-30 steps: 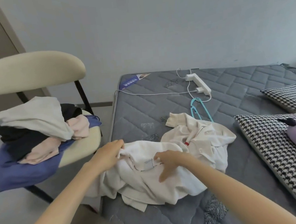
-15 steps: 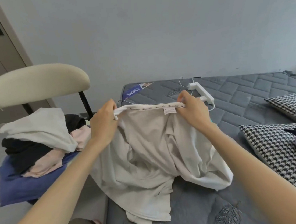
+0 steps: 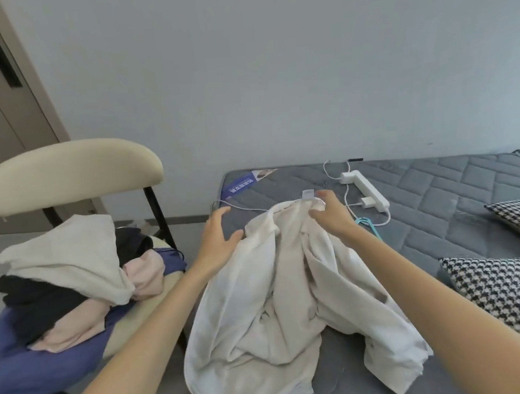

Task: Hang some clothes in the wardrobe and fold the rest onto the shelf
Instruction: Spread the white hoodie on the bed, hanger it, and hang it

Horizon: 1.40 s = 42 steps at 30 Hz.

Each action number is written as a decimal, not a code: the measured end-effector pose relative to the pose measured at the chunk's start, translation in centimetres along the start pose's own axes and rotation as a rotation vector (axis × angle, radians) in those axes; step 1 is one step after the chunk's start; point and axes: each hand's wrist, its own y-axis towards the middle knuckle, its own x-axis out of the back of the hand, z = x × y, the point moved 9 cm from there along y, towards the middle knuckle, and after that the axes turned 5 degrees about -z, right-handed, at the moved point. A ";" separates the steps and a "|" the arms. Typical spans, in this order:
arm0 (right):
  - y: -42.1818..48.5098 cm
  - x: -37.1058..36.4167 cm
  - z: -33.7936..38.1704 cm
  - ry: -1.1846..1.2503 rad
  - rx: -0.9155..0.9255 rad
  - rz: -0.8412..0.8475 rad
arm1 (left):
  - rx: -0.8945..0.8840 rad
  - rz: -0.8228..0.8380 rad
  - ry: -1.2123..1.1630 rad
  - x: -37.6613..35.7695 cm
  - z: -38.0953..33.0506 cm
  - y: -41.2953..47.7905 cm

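— Hands, how do they stand?
— Right hand grips the white garment at its collar, by the label. Left hand has its fingers spread, thumb against the cloth's edge, holding nothing.
— And the garment?
— Held up at the collar, the rest draped over the grey mattress, beside the chair with its pile of clothes.
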 end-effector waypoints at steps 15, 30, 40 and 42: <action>-17.7 -14.8 -16.4 -0.583 0.121 0.813 | 0.898 0.549 0.231 -4.4 19.5 -21.3; -18.3 -12.4 -3.8 -0.060 0.255 0.436 | 0.393 -0.089 -0.235 5.4 9.2 -13.4; -19.4 -10.0 -14.7 -0.262 0.026 0.571 | 0.296 0.402 0.433 -3.0 10.0 -19.0; -18.9 -8.5 -17.4 -0.391 0.015 0.513 | 0.173 0.474 0.430 -6.4 7.8 -20.1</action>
